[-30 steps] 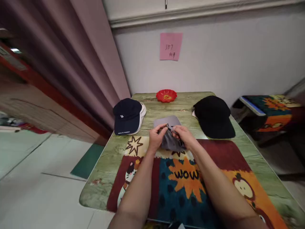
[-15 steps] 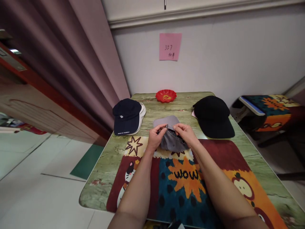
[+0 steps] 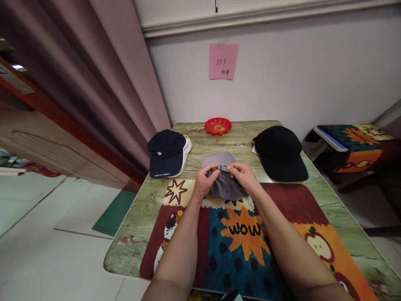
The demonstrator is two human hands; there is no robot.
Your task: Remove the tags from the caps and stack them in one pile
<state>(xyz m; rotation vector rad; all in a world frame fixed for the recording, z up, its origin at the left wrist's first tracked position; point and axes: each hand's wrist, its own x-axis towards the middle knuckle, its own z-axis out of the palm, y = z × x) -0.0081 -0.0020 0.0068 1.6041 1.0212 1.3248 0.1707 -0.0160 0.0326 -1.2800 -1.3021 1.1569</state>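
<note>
A grey baseball cap (image 3: 227, 190) lies at the middle of the table, its lighter grey brim pointing away from me. My left hand (image 3: 205, 179) pinches the left part of the cap's back strap (image 3: 223, 168), close to the buckle. On the other side, my right hand (image 3: 244, 175) pinches the right part of the same strap between thumb and finger. The strap is raised above the cap's opening. Fingertips hide some of the strap and buckle.
Navy and white caps (image 3: 166, 152) are stacked at the left. A black cap (image 3: 280, 154) sits at the right on something pink. Behind stands a red scalloped dish (image 3: 218, 126). A colourful mat (image 3: 219, 251) covers the front of the wood-patterned table (image 3: 131, 234).
The strap between my fingers has shifted very slightly, with the buckle now a little nearer the centre. Both hands stay in almost the same place. The other caps have not moved.
</note>
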